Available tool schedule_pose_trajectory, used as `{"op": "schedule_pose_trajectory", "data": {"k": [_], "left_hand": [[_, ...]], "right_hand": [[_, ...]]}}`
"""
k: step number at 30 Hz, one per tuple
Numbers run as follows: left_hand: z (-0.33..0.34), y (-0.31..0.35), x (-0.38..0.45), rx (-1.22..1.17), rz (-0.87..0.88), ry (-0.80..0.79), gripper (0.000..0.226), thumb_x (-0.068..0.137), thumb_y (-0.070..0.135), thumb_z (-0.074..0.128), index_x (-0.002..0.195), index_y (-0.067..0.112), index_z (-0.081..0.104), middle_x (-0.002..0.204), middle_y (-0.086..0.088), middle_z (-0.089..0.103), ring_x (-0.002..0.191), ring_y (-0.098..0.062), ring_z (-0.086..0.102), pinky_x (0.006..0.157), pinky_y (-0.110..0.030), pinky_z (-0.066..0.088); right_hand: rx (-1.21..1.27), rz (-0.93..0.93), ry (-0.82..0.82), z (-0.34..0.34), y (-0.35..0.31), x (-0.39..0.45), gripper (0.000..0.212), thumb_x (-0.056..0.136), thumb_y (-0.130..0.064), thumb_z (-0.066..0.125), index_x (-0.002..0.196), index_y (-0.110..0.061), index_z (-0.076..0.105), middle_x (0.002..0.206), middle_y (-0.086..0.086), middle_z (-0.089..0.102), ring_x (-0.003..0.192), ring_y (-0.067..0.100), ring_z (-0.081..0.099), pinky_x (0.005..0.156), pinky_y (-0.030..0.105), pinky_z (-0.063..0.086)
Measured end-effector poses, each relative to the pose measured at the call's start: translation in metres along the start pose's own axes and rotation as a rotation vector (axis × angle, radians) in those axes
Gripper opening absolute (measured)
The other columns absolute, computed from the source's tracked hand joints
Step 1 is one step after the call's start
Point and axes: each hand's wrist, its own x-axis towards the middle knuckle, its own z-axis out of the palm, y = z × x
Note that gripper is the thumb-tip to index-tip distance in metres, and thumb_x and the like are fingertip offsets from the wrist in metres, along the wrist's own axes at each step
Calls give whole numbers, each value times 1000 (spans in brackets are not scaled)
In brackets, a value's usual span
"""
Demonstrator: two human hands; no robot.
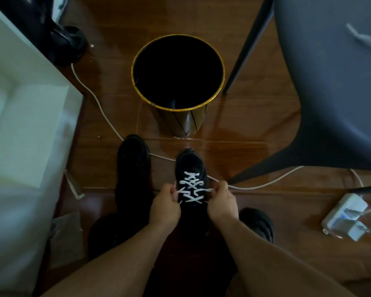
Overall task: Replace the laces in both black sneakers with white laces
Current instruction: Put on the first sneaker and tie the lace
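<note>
The left hand (pixel 165 207) pinches one end of the flat white lace (pixel 192 187). Between both grips sits the black low-top sneaker (pixel 191 166), lace criss-crossed through its eyelets. The right hand (pixel 222 203) pinches the other end.

A glossy wooden floor (pixel 255 129) is seen, on which two black sneakers (pixel 191 166), a gold-rimmed black bin (pixel 180 123), a white cable (pixel 94 97), a power strip (pixel 345 217) and chair legs (pixel 244 50) rest.
</note>
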Motion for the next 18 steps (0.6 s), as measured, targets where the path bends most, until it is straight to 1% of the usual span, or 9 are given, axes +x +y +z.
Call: {"op": "schedule_pose_trajectory", "data": {"k": [3,5,7,8,11,13,15,16,18], "left_hand": [[5,0,-3,-187,-106,-9,6,105,31,56,103,35,59,114,5,69,102,-19,67,93,-47,58],[5,1,0,-258,-137,-80,17,101,31,63,118,35,63,122,6,69,107,-18,67,97,-46,59],[4,3,5,-315,-171,-112,24,95,38,69,119,35,66,116,9,69,104,-18,68,95,-45,60],[4,4,6,-343,-186,-121,23,93,41,72,115,35,67,111,11,69,102,-18,69,94,-45,61],[8,5,11,-369,-205,-99,15,91,47,73,102,39,67,101,7,74,91,-20,73,84,-47,64],[12,5,13,-355,-218,-58,11,95,45,68,98,35,66,89,-2,75,77,-23,73,72,-44,63],[15,6,14,-333,-213,-27,11,98,42,65,94,32,65,81,-6,73,67,-24,70,66,-42,61],[16,5,16,-305,-198,-19,12,99,43,63,93,32,64,81,-6,72,68,-25,70,68,-43,62],[14,7,17,-132,-145,-18,14,102,42,56,95,30,60,87,-5,71,76,-27,70,71,-47,63]], "right_hand": [[103,33,-36,4,-4,0,16,100,-21,54,110,-32,48,107,-2,65,100,23,63,87,40,53],[224,100,-87,6,-7,1,18,95,-23,59,106,-37,54,96,-10,67,97,20,68,89,39,57],[342,171,-127,8,-7,6,6,90,-24,65,92,-28,69,84,-8,77,87,20,74,87,44,62],[395,198,-141,10,-6,8,7,88,-23,67,88,-26,74,81,-5,78,83,21,76,85,45,63],[484,226,-135,12,-6,12,6,90,-21,71,91,-23,76,80,-3,79,80,21,77,74,37,63],[484,230,-108,15,-5,15,4,91,-20,72,93,-23,73,81,-2,78,78,21,76,68,33,61],[443,216,-89,17,-4,19,5,92,-19,71,90,-24,72,81,-2,78,79,21,75,71,36,63],[411,203,-85,17,-4,20,7,92,-19,69,88,-24,72,81,-2,77,80,22,75,75,38,64],[308,170,-78,16,-5,22,9,95,-20,63,91,-25,69,88,-1,76,84,22,73,83,42,63]]}}
